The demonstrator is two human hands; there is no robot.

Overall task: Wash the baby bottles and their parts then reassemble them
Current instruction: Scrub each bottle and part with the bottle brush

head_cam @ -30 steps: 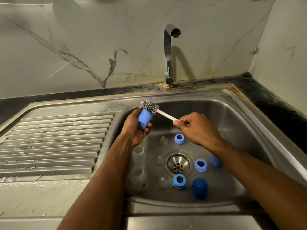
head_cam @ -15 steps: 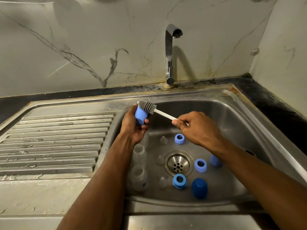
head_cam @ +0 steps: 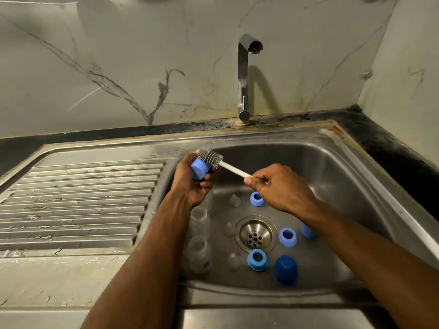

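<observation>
Two hands meet over the left rim of the sink (head_cam: 356, 162): the left hand (head_cam: 190, 184) wraps its fingers around a blue cap (head_cam: 199, 169), while the right hand (head_cam: 280, 188) pinches the white handle of a brush (head_cam: 210, 157) whose long axis slants down from the bristle head, touching the cap's top edge, toward the right. Below them three clear bottles (head_cam: 199, 223), three blue rings (head_cam: 257, 256), nipples (head_cam: 234, 200) and two more caps (head_cam: 285, 269) lie scattered around the drain (head_cam: 255, 233), and by the look of it the open air above the basin leaves room for scrubbing strokes, with the tap (head_cam: 244, 74) well behind.
</observation>
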